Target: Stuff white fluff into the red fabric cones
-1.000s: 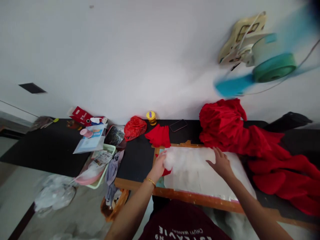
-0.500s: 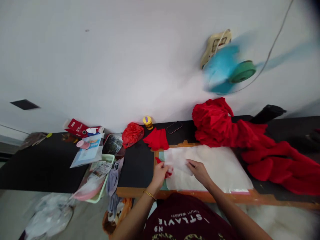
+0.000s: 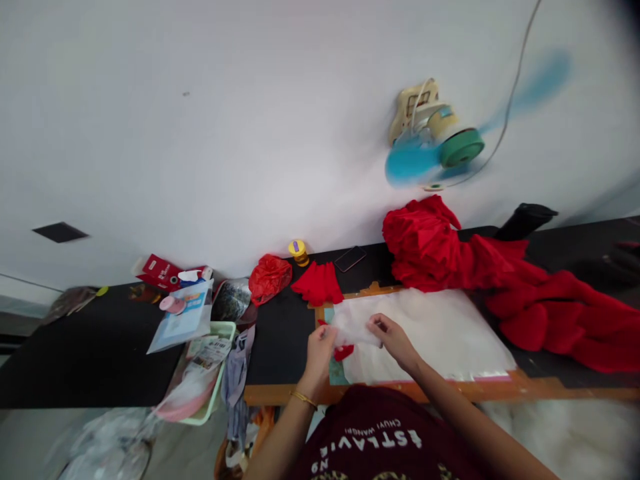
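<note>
Hands in near-closed fingertip pinches on thin white material

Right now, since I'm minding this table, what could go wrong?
The thin white material, pinched between the left hand and right hand, might tear if pulled. The fan, its blades blurred, might blow it about. The phone, near the red cloth heap, could get buried.
</note>
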Tool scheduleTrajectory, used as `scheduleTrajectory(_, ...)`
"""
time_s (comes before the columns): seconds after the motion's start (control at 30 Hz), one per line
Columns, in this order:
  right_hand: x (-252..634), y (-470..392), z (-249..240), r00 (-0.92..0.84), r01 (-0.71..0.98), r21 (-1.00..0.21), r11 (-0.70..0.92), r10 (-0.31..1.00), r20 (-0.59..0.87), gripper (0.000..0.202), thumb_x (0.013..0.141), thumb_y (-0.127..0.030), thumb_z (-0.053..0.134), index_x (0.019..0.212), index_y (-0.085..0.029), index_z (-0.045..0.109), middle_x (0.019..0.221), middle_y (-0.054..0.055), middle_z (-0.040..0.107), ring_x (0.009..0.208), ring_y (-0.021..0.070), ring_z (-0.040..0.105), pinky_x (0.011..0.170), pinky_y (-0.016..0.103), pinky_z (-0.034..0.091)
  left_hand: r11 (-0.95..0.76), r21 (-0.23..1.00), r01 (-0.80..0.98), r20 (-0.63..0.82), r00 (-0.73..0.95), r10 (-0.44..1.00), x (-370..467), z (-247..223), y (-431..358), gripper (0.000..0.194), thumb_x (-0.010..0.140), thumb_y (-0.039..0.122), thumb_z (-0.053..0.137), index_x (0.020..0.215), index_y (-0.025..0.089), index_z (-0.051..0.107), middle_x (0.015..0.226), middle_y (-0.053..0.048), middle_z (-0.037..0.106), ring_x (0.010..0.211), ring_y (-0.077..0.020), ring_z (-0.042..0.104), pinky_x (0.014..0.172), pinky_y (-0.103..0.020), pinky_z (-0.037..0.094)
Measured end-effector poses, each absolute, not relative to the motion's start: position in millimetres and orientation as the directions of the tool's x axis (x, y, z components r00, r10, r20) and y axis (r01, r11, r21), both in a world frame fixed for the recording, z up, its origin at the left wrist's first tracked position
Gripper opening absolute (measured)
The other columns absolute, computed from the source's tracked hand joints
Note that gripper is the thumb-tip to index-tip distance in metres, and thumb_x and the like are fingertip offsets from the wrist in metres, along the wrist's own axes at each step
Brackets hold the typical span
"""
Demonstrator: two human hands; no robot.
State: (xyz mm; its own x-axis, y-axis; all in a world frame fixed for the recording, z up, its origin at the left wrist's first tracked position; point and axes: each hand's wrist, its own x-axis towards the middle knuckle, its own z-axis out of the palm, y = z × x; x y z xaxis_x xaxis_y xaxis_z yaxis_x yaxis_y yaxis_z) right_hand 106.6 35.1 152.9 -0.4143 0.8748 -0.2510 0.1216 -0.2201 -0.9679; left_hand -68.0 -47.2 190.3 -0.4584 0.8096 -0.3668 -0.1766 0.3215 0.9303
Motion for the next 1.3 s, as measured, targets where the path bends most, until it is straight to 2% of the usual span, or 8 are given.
scheduleTrajectory(0.17, 91.4, 26.8, 166.6, -0.566, 0.045, -0.990, -0.133, 0.813, -0.135, 0.035, 0.078, -0.051, 0.063, 0.097, -0.022, 0.060, 0.084, 0.000, 0.063, 0.072, 0.0158, 0.057, 0.063, 0.027, 0.048, 0.348, 0.923, -0.163, -0.384, -0.392, 0.836, -58.8, 191.4, -48.2, 0.029, 0.062, 0.041, 0.075, 0.069, 0.013, 0.068, 0.058, 0.000, 0.057, 0.051, -0.0104, 0.048, 0.047, -0.021, 0.041)
scheduleTrajectory(0.4, 99.8, 32.1, 159.7, -0.446, 0.139, -0.983, -0.123, 0.878, -0.173, 0.038, 0.081, -0.057, 0.055, 0.084, -0.019, 0.061, 0.071, -0.002, 0.057, 0.064, 0.0146, 0.050, 0.059, 0.026, 0.041, 0.318, 0.937, -0.141, -0.347, -0.444, 0.826, -69.6, 189.6, -55.9, 0.027, 0.070, 0.041, 0.070, 0.069, 0.014, 0.066, 0.065, -0.001, 0.058, 0.061, -0.0111, 0.051, 0.055, -0.020, 0.042)
scheduleTrajectory(0.47, 100.0, 31.8, 154.8, -0.443, 0.146, -0.977, -0.155, 0.873, -0.205, 0.038, 0.080, -0.058, 0.056, 0.083, -0.020, 0.060, 0.068, -0.002, 0.054, 0.061, 0.0136, 0.048, 0.055, 0.025, 0.039, 0.322, 0.935, -0.147, -0.354, -0.428, 0.832, -68.7, 189.7, -57.8, 0.031, 0.070, 0.041, 0.071, 0.084, 0.013, 0.070, 0.079, -0.005, 0.065, 0.068, -0.0127, 0.056, 0.059, -0.021, 0.045)
scheduleTrajectory(0.6, 86.9, 24.7, 153.7, -0.448, 0.171, -0.935, -0.311, 0.820, -0.355, 0.039, 0.078, -0.060, 0.058, 0.077, -0.021, 0.054, 0.060, -0.005, 0.046, 0.051, 0.0109, 0.041, 0.042, 0.022, 0.030, 0.375, 0.923, -0.083, -0.381, -0.305, 0.873, -51.8, 188.7, -52.9, 0.066, 0.061, 0.027, 0.077, 0.124, 0.019, 0.061, 0.103, -0.007, 0.067, 0.068, -0.0126, 0.058, 0.057, -0.022, 0.046)
scheduleTrajectory(0.73, 86.4, 19.5, 163.7, -0.521, 0.035, -0.891, -0.453, 0.752, -0.403, 0.040, 0.080, -0.059, 0.059, 0.090, -0.020, 0.056, 0.069, -0.004, 0.053, 0.052, 0.0095, 0.045, 0.043, 0.021, 0.035, 0.433, 0.901, 0.015, -0.394, -0.388, 0.833, -46.1, 185.3, -48.0, 0.030, 0.062, 0.018, 0.065, 0.091, 0.015, 0.069, 0.068, 0.000, 0.063, 0.051, -0.0118, 0.050, 0.049, -0.022, 0.040)
scheduleTrajectory(0.87, 97.8, 15.6, 165.1, -0.639, -0.081, -0.882, -0.464, 0.703, -0.311, 0.049, 0.079, -0.051, 0.066, 0.118, -0.024, 0.055, 0.093, 0.001, 0.062, 0.076, 0.0147, 0.061, 0.063, 0.026, 0.051, 0.398, 0.917, -0.023, -0.358, -0.489, 0.796, -54.4, 182.3, -49.5, 0.022, 0.064, 0.019, 0.057, 0.083, 0.015, 0.067, 0.071, -0.002, 0.065, 0.059, -0.0139, 0.053, 0.054, -0.023, 0.041)
scheduleTrajectory(1.07, 91.6, 15.4, 144.2, -0.470, 0.087, -0.954, -0.288, 0.832, -0.294, 0.031, 0.073, -0.042, 0.060, 0.093, -0.018, 0.061, 0.064, -0.004, 0.058, 0.056, 0.0137, 0.054, 0.058, 0.029, 0.048, 0.365, 0.923, -0.122, -0.376, -0.485, 0.790, -47.2, 175.3, -54.0, 0.020, 0.061, 0.021, 0.061, 0.080, 0.016, 0.065, 0.068, 0.000, 0.062, 0.059, -0.0132, 0.052, 0.055, -0.022, 0.040)
scheduleTrajectory(1.3, 103.9, 23.0, 144.9, -0.451, 0.126, -0.970, -0.208, 0.859, -0.242, 0.026, 0.075, -0.044, 0.058, 0.090, -0.023, 0.052, 0.059, -0.007, 0.056, 0.053, 0.0141, 0.054, 0.054, 0.027, 0.046, 0.343, 0.885, -0.315, -0.452, -0.399, 0.798, -54.0, 169.6, -62.8, 0.030, 0.062, 0.031, 0.066, 0.086, 0.014, 0.068, 0.077, -0.004, 0.067, 0.065, -0.0135, 0.056, 0.061, -0.023, 0.044)
